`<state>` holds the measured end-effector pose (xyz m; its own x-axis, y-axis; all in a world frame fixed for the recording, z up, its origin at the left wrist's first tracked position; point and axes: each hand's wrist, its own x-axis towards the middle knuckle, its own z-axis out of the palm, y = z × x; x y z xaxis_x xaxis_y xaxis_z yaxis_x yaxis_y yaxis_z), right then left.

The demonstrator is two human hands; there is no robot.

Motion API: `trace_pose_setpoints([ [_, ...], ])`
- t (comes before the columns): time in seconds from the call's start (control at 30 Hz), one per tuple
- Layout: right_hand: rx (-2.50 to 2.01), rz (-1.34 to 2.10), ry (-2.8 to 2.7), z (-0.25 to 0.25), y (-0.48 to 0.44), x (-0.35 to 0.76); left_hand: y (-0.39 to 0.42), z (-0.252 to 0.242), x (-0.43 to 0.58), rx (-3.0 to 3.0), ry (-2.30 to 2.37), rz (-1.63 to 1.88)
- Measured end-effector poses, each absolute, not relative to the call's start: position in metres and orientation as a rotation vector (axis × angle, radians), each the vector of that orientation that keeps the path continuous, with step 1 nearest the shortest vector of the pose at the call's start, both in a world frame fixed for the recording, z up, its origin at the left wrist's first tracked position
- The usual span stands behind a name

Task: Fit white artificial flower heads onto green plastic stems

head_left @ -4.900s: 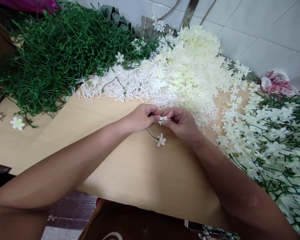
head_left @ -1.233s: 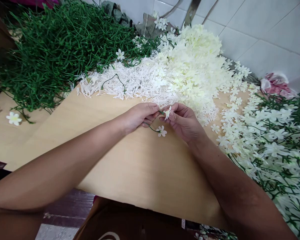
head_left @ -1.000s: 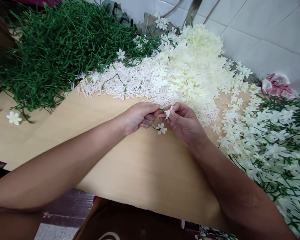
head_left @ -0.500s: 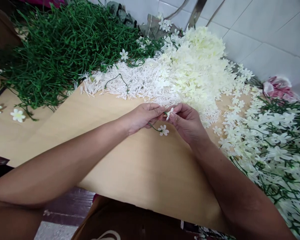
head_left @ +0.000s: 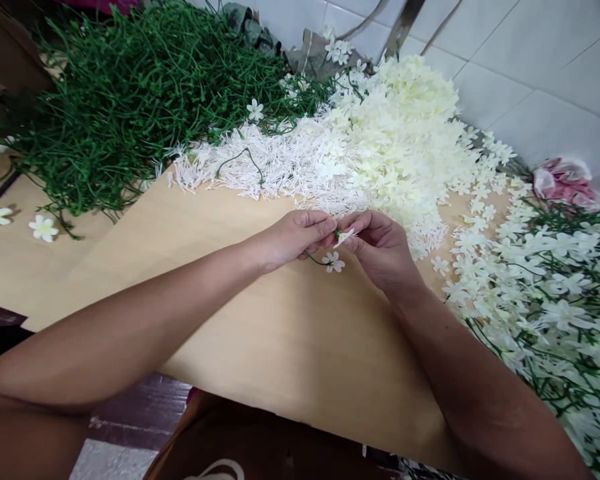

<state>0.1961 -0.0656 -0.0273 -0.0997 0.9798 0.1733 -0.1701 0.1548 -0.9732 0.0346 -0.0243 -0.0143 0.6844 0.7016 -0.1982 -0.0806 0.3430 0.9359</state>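
Above the tan board my two hands meet, fingertips close together. My left hand (head_left: 305,235) is closed in a pinch on a green plastic stem (head_left: 318,260), which curves out below the fingers and carries a white artificial flower (head_left: 334,262) at one end. Between the hands is a second white flower (head_left: 344,237), at another tip of the stem. My right hand (head_left: 377,243) grips this flower by its petals with thumb and fingers. The fingers partly hide the join between flower and stem.
Behind the hands lie a heap of green stems (head_left: 155,100), thin white sticks (head_left: 290,160) and a pile of loose cream petals (head_left: 405,127). Finished-looking flowers on stems (head_left: 555,300) cover the right side. A pink-and-white bundle (head_left: 567,183) sits by the tiled wall (head_left: 545,73).
The flower between my hands has tilted from facing sideways to a flatter angle. Both hands keep their grip. The whole view has shifted slightly.
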Motion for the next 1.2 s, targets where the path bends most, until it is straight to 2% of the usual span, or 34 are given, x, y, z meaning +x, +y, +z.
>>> trace_pose_setpoints([
  [1.2,-0.957,1.272,-1.273,-0.028,-0.063,0.199,-0.034,-0.016,0.046,1.451,0.779,0.63],
])
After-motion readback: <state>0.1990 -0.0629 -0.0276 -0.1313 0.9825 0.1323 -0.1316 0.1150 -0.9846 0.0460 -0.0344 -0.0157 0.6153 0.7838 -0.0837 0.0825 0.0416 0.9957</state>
